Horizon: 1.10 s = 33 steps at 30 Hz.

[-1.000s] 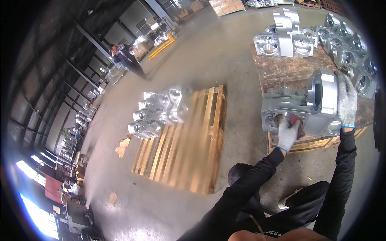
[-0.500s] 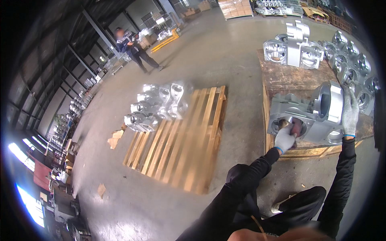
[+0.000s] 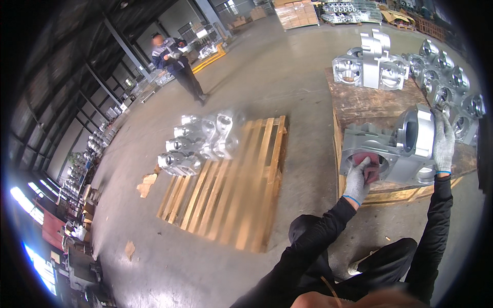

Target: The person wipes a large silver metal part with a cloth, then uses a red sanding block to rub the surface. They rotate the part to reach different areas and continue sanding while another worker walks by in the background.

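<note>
A silver metal casting (image 3: 394,165) with round openings lies on the brown wooden crate top in front of me. My left hand (image 3: 355,184), in a pale knit glove with a blue cuff edge, pinches a dark red abrasive pad (image 3: 372,163) at the round opening on the casting's near left side. Part of the pad lies over the opening's rim. My right hand (image 3: 443,143), gloved alike, lies with its fingers stretched along the right side of the casting's raised ring. Its fingertips are partly lost against the parts behind.
A second casting (image 3: 371,64) stands on the far part of the crate (image 3: 359,105). Several more castings (image 3: 446,84) crowd the right side. On the floor at left, a wooden pallet (image 3: 226,197) carries several castings (image 3: 197,143). Farther back stands another person (image 3: 177,64) near a yellow pallet truck (image 3: 210,59).
My left hand has shifted slightly left and tilted more upright, with the pad now showing more at the opening. My right hand stays on the casting. The distant person has turned and shifted.
</note>
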Tool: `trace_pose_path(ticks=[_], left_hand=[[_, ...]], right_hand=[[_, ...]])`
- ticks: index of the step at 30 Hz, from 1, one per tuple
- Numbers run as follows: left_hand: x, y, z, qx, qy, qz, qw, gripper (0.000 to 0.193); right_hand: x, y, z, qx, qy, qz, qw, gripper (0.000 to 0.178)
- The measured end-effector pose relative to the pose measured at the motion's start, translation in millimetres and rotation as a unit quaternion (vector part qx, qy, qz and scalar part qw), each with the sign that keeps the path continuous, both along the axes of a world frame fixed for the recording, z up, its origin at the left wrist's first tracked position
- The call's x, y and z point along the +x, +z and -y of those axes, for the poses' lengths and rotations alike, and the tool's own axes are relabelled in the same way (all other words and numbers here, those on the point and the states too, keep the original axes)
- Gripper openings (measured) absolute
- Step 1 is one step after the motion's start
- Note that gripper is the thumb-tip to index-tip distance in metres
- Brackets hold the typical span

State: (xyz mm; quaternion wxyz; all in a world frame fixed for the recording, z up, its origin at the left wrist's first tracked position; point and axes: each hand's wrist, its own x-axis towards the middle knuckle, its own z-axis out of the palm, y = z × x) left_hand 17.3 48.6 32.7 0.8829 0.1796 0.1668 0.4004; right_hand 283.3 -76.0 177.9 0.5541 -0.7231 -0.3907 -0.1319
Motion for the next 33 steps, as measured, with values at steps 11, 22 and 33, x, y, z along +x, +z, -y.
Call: trace_pose_path(ticks=[11,22,33], left_hand=[[12.0,-17.1,10.3,0.744,0.088,-0.497,0.438,0.027],[11.5,-24.7,8.8,0.781,0.117,-0.503,0.351,0.014],[12.6,-25.6,6.8,0.78,0.089,-0.519,0.338,0.016]], right_hand=[[-13.2,3.4,6.4,-0.044,-0.034,0.152,0.987,0.042],[-18.1,5.0,8.3,-0.028,-0.019,0.098,0.995,0.04],[-35.3,16.3,6.9,0.018,0.023,0.03,0.999,0.038]])
